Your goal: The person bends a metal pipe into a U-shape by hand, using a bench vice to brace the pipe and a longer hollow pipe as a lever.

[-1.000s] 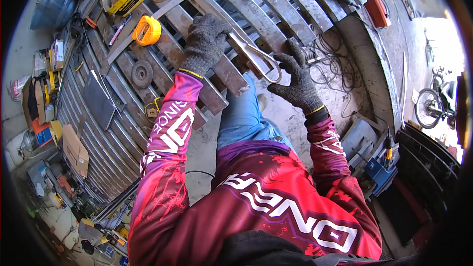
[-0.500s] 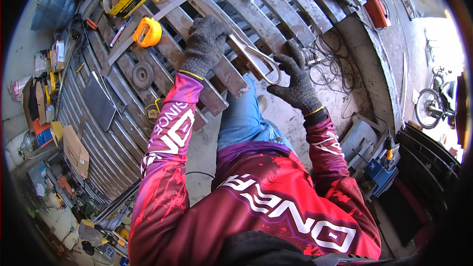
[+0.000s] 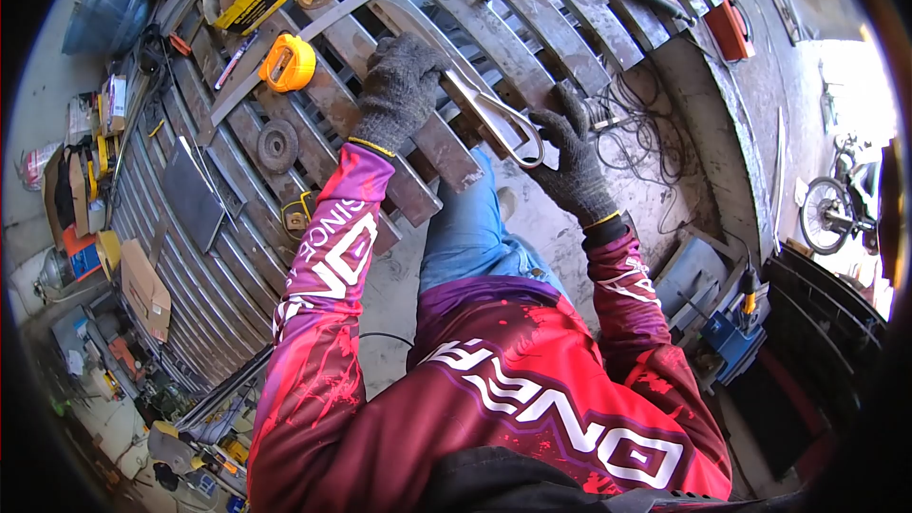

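Spreading my right hand point(image 3: 570, 160) open against the loop of the bent steel strip point(image 3: 472, 95), which overhangs the slatted bench point(image 3: 328, 95). My left hand point(image 3: 399, 85) presses its shank down; I cannot tell if those fingers wrap it. If that pressure slackens, the strip could spring sideways.

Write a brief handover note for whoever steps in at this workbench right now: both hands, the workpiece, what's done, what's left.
Left hand: on the steel strip, fingers curled over it, pinning it to the slatted bench.
Right hand: open, fingertips at the strip's looped end.
Done: near end already bent into a loop.
Left: probably checking or adjusting that loop; the tape measure lies untouched nearby.
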A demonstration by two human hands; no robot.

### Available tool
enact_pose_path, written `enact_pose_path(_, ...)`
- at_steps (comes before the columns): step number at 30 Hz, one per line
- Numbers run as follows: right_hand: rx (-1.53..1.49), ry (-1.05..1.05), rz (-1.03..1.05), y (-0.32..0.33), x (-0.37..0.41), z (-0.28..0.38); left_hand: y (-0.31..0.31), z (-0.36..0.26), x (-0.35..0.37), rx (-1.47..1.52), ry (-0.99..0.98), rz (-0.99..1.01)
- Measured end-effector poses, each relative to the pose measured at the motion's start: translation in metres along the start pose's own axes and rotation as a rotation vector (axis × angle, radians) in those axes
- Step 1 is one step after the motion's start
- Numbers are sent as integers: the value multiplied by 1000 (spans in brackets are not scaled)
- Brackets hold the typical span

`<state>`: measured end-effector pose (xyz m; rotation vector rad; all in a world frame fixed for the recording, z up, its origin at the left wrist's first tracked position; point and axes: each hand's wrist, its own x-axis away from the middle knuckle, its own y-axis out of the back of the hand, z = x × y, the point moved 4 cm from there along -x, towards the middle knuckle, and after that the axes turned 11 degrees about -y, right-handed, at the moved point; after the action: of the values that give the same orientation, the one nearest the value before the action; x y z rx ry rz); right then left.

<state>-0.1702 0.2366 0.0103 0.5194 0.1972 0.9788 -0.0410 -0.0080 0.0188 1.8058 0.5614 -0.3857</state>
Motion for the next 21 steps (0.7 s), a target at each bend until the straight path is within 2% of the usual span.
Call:
enact_pose_path(6,61,64,-123,-8,0,-2,-1,0,1,9,9,0)
enact_pose_path(12,41,41,-180,-16,-1,-12,0,0,0,-5,12,13)
enact_pose_path(18,146,109,-196,-11,-1,-8,1,-3,-1,3,-16,-5)
enact_pose_path(21,107,58,-180,-12,1,-10,1,-3,-1,4,-18,-8)
